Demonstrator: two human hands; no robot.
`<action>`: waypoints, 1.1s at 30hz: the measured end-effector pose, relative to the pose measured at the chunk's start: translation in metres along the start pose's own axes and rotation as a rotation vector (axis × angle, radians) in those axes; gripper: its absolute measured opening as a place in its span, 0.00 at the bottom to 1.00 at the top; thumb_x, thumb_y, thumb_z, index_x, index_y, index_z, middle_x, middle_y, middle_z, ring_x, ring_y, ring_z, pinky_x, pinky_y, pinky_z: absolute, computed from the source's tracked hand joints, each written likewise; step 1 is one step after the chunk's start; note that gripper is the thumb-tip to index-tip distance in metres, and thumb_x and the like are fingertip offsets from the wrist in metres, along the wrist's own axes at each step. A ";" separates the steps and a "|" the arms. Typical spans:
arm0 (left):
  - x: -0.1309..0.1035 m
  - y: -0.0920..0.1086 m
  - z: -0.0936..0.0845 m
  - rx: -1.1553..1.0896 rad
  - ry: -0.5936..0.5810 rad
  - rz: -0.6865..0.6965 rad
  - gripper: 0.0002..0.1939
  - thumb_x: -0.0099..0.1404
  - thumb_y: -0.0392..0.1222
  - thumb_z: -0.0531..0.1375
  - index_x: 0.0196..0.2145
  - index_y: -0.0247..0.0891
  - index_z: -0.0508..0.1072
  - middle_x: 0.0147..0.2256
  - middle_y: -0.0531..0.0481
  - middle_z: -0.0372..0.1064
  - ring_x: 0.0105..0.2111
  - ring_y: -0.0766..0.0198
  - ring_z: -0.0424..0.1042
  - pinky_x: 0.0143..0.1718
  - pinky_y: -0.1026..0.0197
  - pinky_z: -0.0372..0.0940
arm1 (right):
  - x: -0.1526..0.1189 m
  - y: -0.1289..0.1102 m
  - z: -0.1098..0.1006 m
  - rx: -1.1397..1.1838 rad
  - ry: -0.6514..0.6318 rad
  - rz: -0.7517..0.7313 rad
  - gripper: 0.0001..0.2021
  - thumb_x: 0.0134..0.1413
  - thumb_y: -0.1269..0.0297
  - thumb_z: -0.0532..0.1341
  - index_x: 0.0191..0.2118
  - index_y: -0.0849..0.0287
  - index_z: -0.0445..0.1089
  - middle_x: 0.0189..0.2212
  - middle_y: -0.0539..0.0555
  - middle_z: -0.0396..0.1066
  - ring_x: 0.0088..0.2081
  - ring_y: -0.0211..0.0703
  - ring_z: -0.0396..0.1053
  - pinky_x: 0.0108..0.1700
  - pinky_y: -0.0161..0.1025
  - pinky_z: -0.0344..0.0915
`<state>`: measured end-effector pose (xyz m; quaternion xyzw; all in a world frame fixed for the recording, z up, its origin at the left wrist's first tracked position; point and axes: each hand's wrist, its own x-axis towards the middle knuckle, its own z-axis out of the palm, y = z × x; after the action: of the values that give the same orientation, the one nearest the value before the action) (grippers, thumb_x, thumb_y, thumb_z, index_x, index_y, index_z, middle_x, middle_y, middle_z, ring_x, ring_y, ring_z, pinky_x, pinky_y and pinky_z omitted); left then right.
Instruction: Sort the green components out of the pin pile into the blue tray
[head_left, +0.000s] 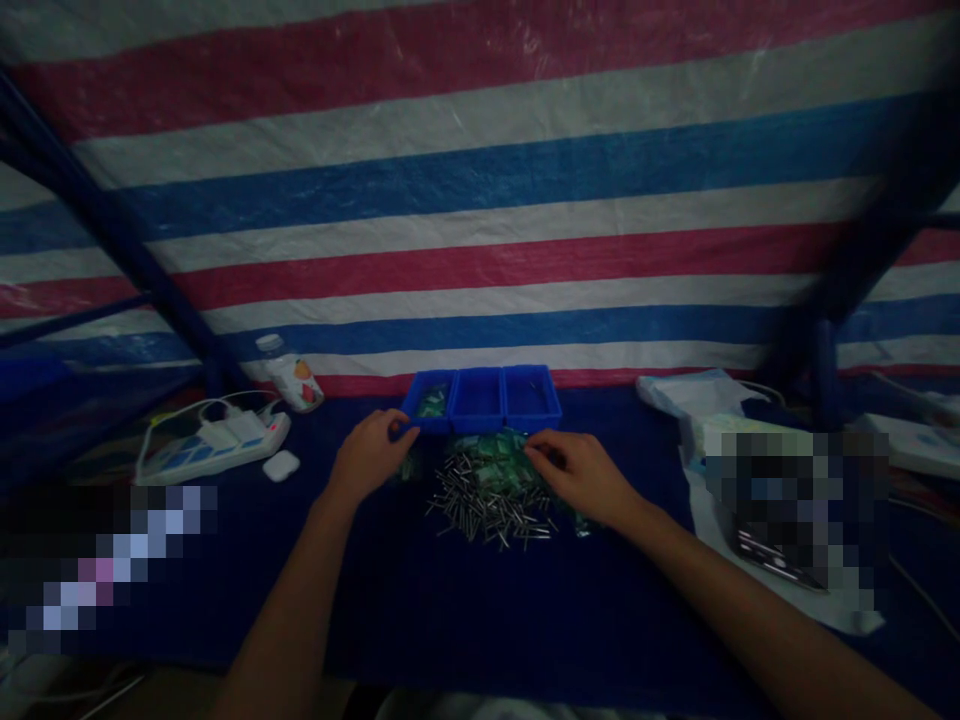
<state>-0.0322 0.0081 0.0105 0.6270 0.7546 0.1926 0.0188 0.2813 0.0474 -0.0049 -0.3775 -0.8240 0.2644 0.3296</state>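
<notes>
Behind everything, a red, white and blue striped plastic sheet (480,280) is hung, apparently as a screen. Before it, a dark blue tabletop (435,620) is spread, its middle seemingly given over to the work. Three open rectangular blue plastic bins (478,423) are lined up side by side at the back, presumably so that contents are kept apart yet within reach; green pieces are held in the left one. A mixed heap is placed just in front, between the arms, where both sides can be reached. The left hand (375,452) is held by the left bin's near corner, thumb and forefinger curved; whether anything is grasped cannot be told. The right hand (585,475) is bent over small shiny green packets (499,465), fingertips drawn together, a grip likewise uncertain. Lastly, thin silver metal pins (480,515) are scattered loosely along the heap's near side.
</notes>
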 end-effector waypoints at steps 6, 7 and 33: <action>-0.019 -0.025 -0.003 0.100 -0.247 0.043 0.26 0.59 0.62 0.63 0.47 0.43 0.77 0.53 0.39 0.74 0.52 0.40 0.72 0.51 0.47 0.64 | 0.002 0.003 0.001 -0.017 0.002 -0.026 0.13 0.61 0.58 0.57 0.38 0.56 0.77 0.30 0.52 0.78 0.30 0.41 0.73 0.34 0.40 0.62; -0.019 -0.027 -0.002 0.107 -0.254 0.052 0.25 0.58 0.62 0.64 0.46 0.43 0.77 0.53 0.39 0.74 0.52 0.39 0.71 0.51 0.46 0.64 | 0.002 0.003 0.001 -0.016 0.003 -0.029 0.13 0.61 0.58 0.57 0.38 0.56 0.77 0.30 0.52 0.78 0.30 0.41 0.73 0.34 0.40 0.62; -0.013 -0.008 -0.014 -0.610 -0.266 0.105 0.14 0.59 0.52 0.64 0.37 0.40 0.73 0.31 0.52 0.75 0.32 0.59 0.73 0.36 0.58 0.67 | 0.005 0.014 0.003 -0.238 -0.049 -0.137 0.11 0.56 0.71 0.57 0.38 0.56 0.78 0.44 0.57 0.78 0.46 0.50 0.72 0.52 0.53 0.64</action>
<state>-0.0411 -0.0090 0.0184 0.6503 0.6197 0.3267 0.2938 0.2828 0.0587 -0.0147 -0.3502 -0.8811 0.1508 0.2797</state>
